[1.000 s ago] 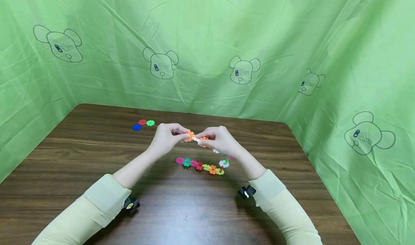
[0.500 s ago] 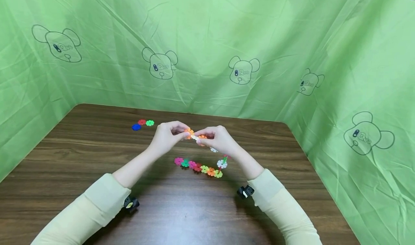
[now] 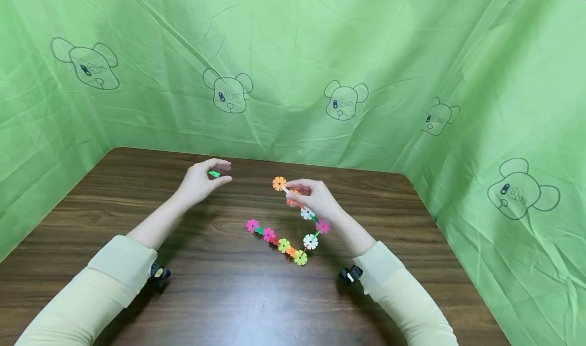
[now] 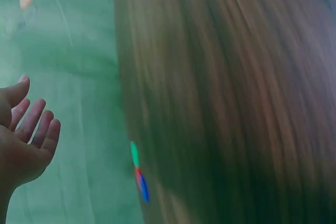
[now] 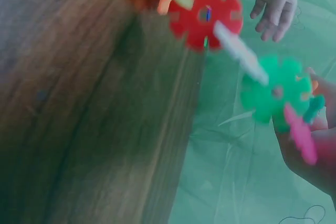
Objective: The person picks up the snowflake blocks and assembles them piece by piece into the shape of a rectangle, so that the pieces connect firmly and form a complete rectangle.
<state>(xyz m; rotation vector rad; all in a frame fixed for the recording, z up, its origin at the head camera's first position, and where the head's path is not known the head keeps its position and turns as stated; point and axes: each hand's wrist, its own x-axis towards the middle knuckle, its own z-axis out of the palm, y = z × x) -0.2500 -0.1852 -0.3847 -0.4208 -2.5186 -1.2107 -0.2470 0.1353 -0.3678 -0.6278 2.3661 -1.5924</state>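
My right hand (image 3: 316, 198) pinches a chain of interlocking snowflake discs (image 3: 310, 241) near its upper end, where an orange disc (image 3: 279, 183) sticks out past the fingertips. From there the chain curves down and trails to the left, ending in a pink disc (image 3: 252, 226). The right wrist view shows a red disc (image 5: 223, 17) and a green disc (image 5: 273, 85) of it close up. My left hand (image 3: 199, 182) is apart from the chain, thumb and fingers spread with nothing held. Beyond its gap appears a loose green disc (image 3: 214, 174); the hand hides the other loose discs in the head view.
In the left wrist view, a loose blue disc (image 4: 145, 189) and a red disc (image 4: 138, 173) lie beside the green one on the table. The brown wooden table (image 3: 256, 305) is bordered by a green printed curtain (image 3: 284, 56) at the back and sides.
My left hand has let go of the orange disc and moved left toward the loose discs. The right hand keeps the chain, whose lower part has swung slightly down.
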